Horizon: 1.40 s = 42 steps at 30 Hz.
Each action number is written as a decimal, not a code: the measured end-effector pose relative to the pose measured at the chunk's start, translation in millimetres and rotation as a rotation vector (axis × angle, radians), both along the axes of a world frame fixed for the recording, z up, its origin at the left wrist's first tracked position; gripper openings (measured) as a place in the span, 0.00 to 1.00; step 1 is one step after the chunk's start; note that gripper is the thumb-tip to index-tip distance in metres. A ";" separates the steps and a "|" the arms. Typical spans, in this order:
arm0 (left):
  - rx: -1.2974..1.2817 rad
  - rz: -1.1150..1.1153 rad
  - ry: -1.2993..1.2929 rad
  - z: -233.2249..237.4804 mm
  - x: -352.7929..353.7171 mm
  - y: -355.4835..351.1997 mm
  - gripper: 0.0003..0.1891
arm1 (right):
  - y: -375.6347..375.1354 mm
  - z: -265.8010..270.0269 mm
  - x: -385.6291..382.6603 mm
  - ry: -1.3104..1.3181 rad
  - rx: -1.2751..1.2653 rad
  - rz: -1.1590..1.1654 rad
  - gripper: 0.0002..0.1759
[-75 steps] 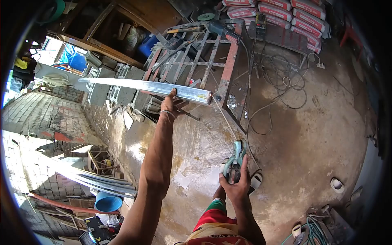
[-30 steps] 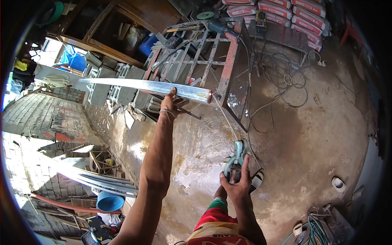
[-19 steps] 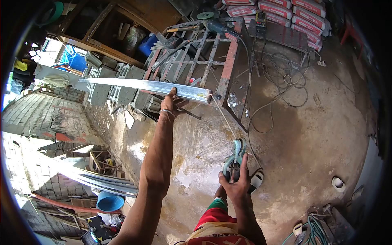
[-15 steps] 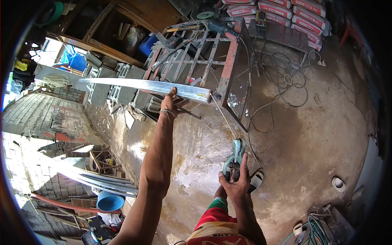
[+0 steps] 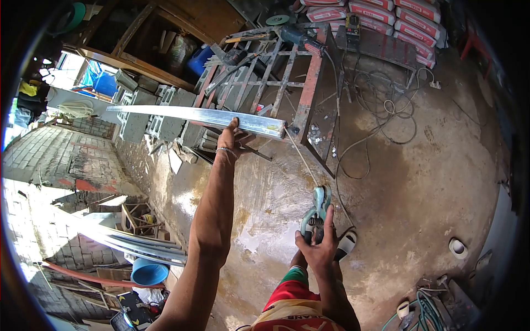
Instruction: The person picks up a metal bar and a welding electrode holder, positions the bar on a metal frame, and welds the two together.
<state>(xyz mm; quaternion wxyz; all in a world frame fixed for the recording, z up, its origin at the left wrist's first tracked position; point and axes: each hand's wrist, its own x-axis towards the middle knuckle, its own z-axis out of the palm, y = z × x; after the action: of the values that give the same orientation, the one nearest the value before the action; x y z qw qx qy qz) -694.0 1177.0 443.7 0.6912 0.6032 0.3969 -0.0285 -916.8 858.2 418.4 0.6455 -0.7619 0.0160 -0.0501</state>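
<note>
My left hand is closed around a long silvery metal bar, the thumb lying on its top face. The bar's near end lies by the edge of the rusty metal work frame, and its far end stretches left over the concrete blocks. Lower down, my right hand grips a green spring clamp by its handles, with the jaws pointing up and away from me. A dark coil spring shows between the handles. Whether the jaws are parted is hard to make out.
An angle grinder and other tools lie on the frame. Tangled cables run over the wet concrete floor. Red and white sacks are stacked at the back. Concrete blocks stand left, near a blue bucket. A slipper lies right.
The clamp and my right hand have shifted very slightly. My left hand and the metal bar look the same.
</note>
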 end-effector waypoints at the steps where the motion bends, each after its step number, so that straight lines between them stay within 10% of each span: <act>1: 0.000 0.000 0.000 1.6 -0.6 -1.7 0.40 | 0.4 0.8 0.2 0.006 0.000 -0.001 0.55; 42: -0.019 0.033 0.002 -4.5 1.5 3.5 0.39 | -2.0 4.9 4.8 -0.004 0.027 0.017 0.54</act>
<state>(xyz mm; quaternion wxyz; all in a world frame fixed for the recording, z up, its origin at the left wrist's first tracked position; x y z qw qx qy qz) -692.4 1180.5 439.2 0.6969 0.5900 0.4071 -0.0215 -911.9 856.3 423.2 0.6562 -0.7531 0.0086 -0.0459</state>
